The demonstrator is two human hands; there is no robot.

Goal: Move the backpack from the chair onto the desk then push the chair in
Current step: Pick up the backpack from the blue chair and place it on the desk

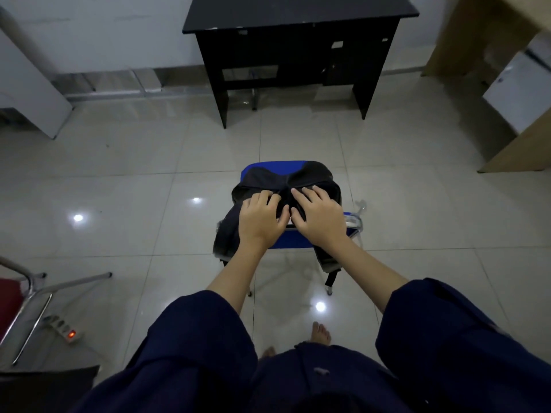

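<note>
A black backpack [310,177] lies on the blue chair [293,239] in the middle of the tiled floor, its straps hanging over the chair's back on both sides. My left hand [262,219] and my right hand [320,217] rest side by side on the top of the backpack, fingers curled into the fabric near its middle. The black desk [298,16] stands against the far wall, well beyond the chair, with a gap of floor between them.
A red chair with a chrome frame [26,296] stands at the left edge, with a power strip [64,329] on the floor beside it. A wooden desk [507,84] is at the right, a white panel [32,93] at the left. My bare feet [320,333] are behind the chair.
</note>
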